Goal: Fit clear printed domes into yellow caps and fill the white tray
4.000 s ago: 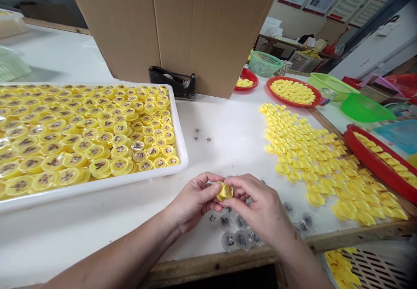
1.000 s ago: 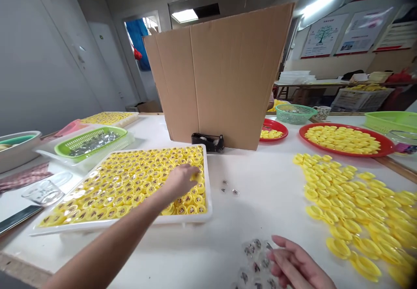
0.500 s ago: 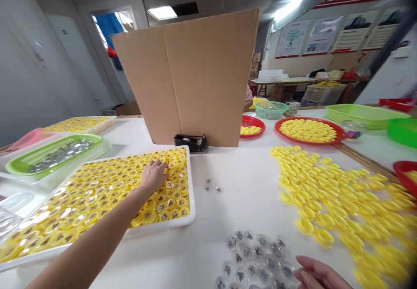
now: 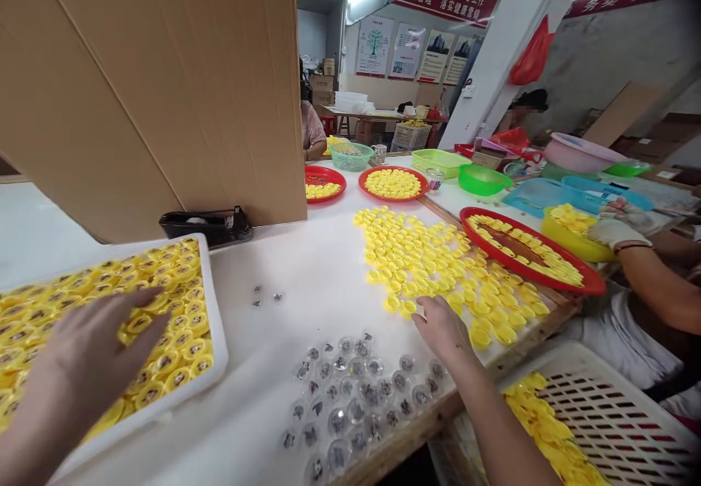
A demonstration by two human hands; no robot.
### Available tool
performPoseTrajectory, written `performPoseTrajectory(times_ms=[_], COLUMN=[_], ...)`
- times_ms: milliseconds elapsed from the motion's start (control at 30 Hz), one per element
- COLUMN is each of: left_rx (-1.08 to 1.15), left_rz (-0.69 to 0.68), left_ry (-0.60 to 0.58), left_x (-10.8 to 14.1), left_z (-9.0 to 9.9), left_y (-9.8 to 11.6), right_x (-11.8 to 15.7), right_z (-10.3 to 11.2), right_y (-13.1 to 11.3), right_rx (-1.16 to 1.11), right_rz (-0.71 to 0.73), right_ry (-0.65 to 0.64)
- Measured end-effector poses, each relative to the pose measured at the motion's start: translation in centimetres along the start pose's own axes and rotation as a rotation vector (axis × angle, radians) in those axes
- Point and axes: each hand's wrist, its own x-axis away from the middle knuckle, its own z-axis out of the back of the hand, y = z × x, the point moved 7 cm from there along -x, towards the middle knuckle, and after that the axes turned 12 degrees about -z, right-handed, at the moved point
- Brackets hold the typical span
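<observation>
At the left, my left hand [image 4: 90, 355] hovers over a white tray [image 4: 216, 325] packed with yellow cups [image 4: 164, 360] that have printed, clear-topped centres. Its thumb and index finger are apart with nothing between them. My right hand [image 4: 442, 329] reaches to the near edge of a spread of empty-looking yellow cups [image 4: 421, 252]. Its thumb and forefinger are parted beside one cup; I see nothing held. Between the hands, near the table's front edge, lie many small clear domes [image 4: 355, 387] with dark printed figures inside. A few loose clear pieces [image 4: 278, 297] lie farther back.
A cardboard sheet [image 4: 180, 85] stands upright behind a black tape dispenser [image 4: 208, 225]. Red trays [image 4: 591, 282] of yellow pieces sit farther along. At the right, a co-worker's gloved hand [image 4: 618, 232] is at a yellow bowl [image 4: 580, 241]. A white crate [image 4: 618, 406] stands below the table edge.
The view has swung right. My left hand has drawn back toward me over the tray, its fingers now apart. My right hand has moved from the clear domes to the yellow cups.
</observation>
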Motion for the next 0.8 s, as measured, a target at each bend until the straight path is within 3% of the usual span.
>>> performPoseTrajectory(times_ms=[67,133,233,300,400,467,567,667,800], left_rx=[0.135,0.338,0.598,0.801,1.241,1.546,1.826,1.86,1.818], left_rz=[-0.019,-0.004,0.175,0.347,0.652,0.825,0.935,0.976,1.018], left_ry=[-0.024,-0.132,-0.307,-0.399,-0.469,-0.465,-0.45,-0.411,-0.339], left_x=[2.0,3.9,6.3,7.5,8.7,9.0,9.0,9.1,9.4], left_z=[-0.9,-3.3,-7.8,-10.4,-13.2,-14.3,-14.9,-15.3,-15.9], left_y=[5.6,10.3,13.8,14.6,15.7,16.8,17.8,17.0,15.1], right_x=[-1.5,-2.4,-2.0,-0.3,4.3,8.1,11.4,10.6,7.5], right_z=[-0.6,-1.0,-0.4,0.4,1.0,0.7,0.0,-1.1,-2.6], right_y=[-0.4,-0.5,-0.9,-2.1,-6.5,-10.6,-14.5,-14.7,-12.8], right_rx=[0.064,0.107,0.132,0.12,0.01,-0.182,-0.335,-0.378,-0.154], right_rz=[0.007,0.015,0.028,0.062,0.209,0.373,0.501,0.53,0.615], right_ry=[-0.033,-0.065,-0.089,-0.106,-0.203,-0.338,-0.447,-0.491,-0.407])
